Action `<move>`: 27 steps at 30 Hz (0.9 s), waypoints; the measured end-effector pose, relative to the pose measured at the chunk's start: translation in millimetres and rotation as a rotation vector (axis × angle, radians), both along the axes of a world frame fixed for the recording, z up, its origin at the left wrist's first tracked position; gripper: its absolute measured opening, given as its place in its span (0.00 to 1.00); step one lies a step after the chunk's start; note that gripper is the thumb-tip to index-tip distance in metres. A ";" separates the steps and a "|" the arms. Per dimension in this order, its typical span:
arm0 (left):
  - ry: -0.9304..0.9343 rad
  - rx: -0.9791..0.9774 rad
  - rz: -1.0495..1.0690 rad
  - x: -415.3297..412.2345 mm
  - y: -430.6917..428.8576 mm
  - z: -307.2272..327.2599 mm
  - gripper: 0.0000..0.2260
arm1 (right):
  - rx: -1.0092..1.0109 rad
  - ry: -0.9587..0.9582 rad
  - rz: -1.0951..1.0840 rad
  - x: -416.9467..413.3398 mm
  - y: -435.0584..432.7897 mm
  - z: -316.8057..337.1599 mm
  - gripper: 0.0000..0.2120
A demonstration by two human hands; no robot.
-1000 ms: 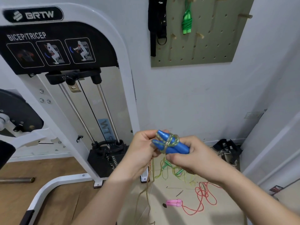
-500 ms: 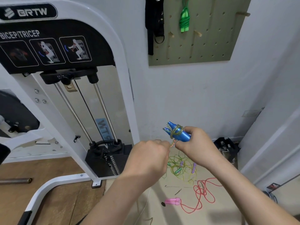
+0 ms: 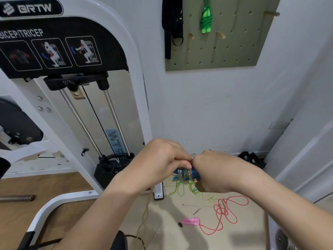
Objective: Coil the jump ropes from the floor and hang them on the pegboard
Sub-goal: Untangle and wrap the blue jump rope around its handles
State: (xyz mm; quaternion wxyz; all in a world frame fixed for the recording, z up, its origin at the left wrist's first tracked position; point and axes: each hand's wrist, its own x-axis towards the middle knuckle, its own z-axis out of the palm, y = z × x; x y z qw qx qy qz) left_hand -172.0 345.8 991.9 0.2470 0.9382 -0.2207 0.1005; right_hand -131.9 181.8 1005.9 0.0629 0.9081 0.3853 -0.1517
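Note:
Both hands meet in front of me over the blue jump-rope handles (image 3: 193, 173), which have several turns of clear yellowish cord (image 3: 184, 175) wound round them. My right hand (image 3: 214, 170) grips the handles from the right. My left hand (image 3: 162, 159) holds the cord at the handles' left end, fingers curled. A green coiled rope (image 3: 206, 18) hangs on the olive pegboard (image 3: 234, 51) above. On the floor lie a pink-handled red rope (image 3: 225, 212) and a tangled yellow-green rope (image 3: 196, 191).
A white BRTW bicep/tricep machine (image 3: 133, 73) with its weight stack stands at left. A black strap (image 3: 172, 24) hangs at the pegboard's left edge. Bare wooden pegs (image 3: 220, 34) stick out of the board. A black bag (image 3: 252, 158) sits by the wall.
My left hand came back up to the handles and more cord turns now lie round them. The handles dropped lower and lie level.

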 end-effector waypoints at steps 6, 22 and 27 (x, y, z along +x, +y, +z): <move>0.335 -0.556 0.163 -3.0 4.6 1.1 0.04 | 0.440 0.193 -0.018 5.9 -10.7 12.3 0.31; 0.491 -1.189 0.252 1.7 -33.2 -31.8 0.15 | 1.391 0.757 -0.652 12.3 4.9 -8.2 0.22; 0.152 -0.505 0.325 -6.9 -34.1 -29.6 0.12 | 1.453 0.594 -0.858 21.9 10.9 -17.9 0.19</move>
